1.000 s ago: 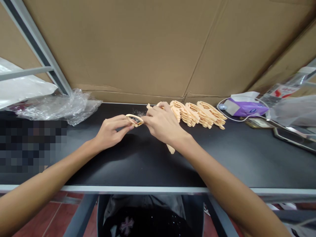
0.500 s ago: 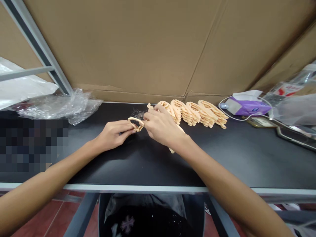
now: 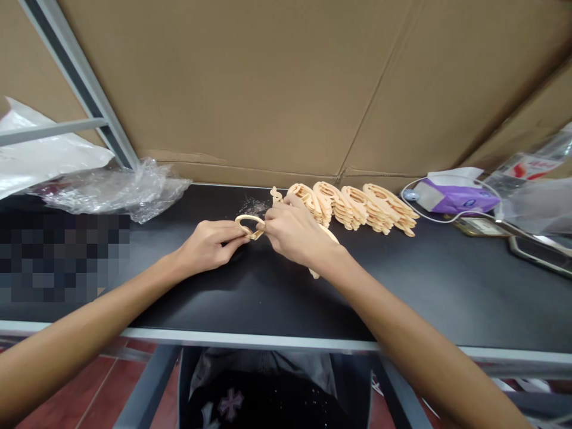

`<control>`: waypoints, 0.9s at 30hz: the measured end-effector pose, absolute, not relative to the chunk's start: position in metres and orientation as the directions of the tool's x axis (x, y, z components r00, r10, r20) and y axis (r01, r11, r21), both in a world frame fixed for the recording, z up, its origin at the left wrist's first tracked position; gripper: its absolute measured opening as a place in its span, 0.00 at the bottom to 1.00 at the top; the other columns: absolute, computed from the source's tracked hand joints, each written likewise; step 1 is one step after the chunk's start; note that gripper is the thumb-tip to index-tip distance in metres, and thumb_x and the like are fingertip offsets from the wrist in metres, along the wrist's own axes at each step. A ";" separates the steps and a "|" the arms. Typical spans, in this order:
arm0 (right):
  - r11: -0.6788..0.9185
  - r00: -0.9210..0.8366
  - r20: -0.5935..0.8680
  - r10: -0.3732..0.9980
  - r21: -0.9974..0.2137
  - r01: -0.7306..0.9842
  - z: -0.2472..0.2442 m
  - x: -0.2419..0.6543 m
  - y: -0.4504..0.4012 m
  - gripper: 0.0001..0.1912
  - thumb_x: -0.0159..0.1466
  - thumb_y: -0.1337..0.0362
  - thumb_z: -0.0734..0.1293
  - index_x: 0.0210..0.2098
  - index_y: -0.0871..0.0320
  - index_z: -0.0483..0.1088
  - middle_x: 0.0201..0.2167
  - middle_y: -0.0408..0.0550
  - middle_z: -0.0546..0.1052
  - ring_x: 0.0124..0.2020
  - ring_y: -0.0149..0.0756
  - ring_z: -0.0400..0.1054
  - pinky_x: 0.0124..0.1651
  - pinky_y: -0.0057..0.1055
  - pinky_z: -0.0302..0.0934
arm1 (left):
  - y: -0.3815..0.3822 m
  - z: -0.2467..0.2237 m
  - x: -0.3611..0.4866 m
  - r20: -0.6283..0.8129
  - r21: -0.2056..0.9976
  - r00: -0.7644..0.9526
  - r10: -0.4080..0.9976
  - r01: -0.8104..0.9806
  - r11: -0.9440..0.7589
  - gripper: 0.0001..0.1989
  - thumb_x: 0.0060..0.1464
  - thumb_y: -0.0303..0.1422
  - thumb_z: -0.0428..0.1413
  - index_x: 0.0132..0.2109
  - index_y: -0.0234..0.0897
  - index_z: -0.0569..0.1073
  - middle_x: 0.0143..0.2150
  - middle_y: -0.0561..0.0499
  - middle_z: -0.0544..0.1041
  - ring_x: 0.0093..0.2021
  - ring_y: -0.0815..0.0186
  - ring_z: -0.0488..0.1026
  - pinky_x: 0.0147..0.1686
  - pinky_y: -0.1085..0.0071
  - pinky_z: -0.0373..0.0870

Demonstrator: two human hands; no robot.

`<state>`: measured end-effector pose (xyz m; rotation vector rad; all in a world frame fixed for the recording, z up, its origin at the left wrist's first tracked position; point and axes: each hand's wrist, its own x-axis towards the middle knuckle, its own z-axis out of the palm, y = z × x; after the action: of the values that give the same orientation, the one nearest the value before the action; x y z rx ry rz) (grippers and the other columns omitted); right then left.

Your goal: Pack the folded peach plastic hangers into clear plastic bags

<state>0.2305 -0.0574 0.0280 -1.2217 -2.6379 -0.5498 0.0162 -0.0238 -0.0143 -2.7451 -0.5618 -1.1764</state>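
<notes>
Peach oval loop (image 3: 242,220), long axis sideways, pinched by the left hand (image 3: 208,244), right hand (image 3: 290,232) gripping a slanted strip (image 3: 315,273).

The camera rides on the person's head, above the near edge of the table (image 3: 429,286) — it faces forward and down across the black top. It is close: the left hand (image 3: 208,245) and right hand (image 3: 295,235) sit near the middle of the frame, with the forearms running in from the bottom corners. Beyond the table's far edge, a cardboard sheet (image 3: 250,89) fills the top half. Below the near edge show a dark shirt (image 3: 263,393) and red floor tiles (image 3: 89,393). The view tilts slightly — the near edge runs lower on the right.
</notes>
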 end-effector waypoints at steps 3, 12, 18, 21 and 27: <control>0.583 -0.616 0.278 0.737 0.200 0.788 0.030 0.227 -0.060 0.14 0.67 0.73 0.61 0.35 0.61 0.79 0.31 0.51 0.81 0.34 0.39 0.68 0.47 0.39 0.45 | -0.021 -0.016 0.015 0.725 0.059 0.600 0.338 0.435 -0.898 0.09 0.65 0.30 0.56 0.39 0.36 0.81 0.37 0.49 0.85 0.35 0.65 0.82 0.37 0.74 0.76; 0.570 -0.571 0.314 0.758 0.105 0.815 0.026 0.225 -0.058 0.14 0.69 0.71 0.61 0.35 0.61 0.79 0.32 0.52 0.82 0.35 0.39 0.70 0.49 0.39 0.44 | -0.021 -0.014 0.014 0.705 0.177 0.564 0.430 0.446 -0.877 0.09 0.63 0.31 0.56 0.37 0.37 0.81 0.35 0.50 0.84 0.33 0.66 0.80 0.36 0.74 0.74; 0.550 -0.502 0.415 0.758 0.006 0.835 0.030 0.225 -0.062 0.13 0.71 0.67 0.61 0.38 0.58 0.78 0.32 0.49 0.81 0.34 0.39 0.70 0.45 0.37 0.47 | -0.025 -0.009 0.019 0.693 0.428 0.406 0.596 0.433 -0.793 0.12 0.64 0.35 0.55 0.38 0.35 0.80 0.35 0.49 0.82 0.30 0.66 0.79 0.32 0.75 0.74; 0.538 -0.454 0.473 0.755 -0.051 0.841 0.027 0.222 -0.062 0.14 0.72 0.65 0.60 0.39 0.58 0.78 0.33 0.50 0.81 0.34 0.39 0.70 0.42 0.35 0.49 | -0.025 -0.009 0.021 0.708 0.438 0.357 0.609 0.454 -0.776 0.13 0.65 0.37 0.55 0.42 0.34 0.80 0.37 0.48 0.82 0.31 0.66 0.78 0.34 0.73 0.74; 0.568 -0.357 0.545 0.759 -0.287 0.771 0.018 0.217 -0.060 0.15 0.72 0.66 0.58 0.42 0.58 0.78 0.39 0.51 0.82 0.39 0.38 0.74 0.43 0.32 0.60 | -0.017 -0.010 0.016 0.714 0.359 0.318 0.624 0.600 -0.715 0.15 0.65 0.38 0.53 0.43 0.35 0.81 0.32 0.49 0.80 0.27 0.66 0.73 0.30 0.71 0.67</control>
<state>0.2166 -0.0598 0.0185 -1.2172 -2.1585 -0.0252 0.0160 -0.0174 -0.0097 -2.5720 -1.1950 -1.4138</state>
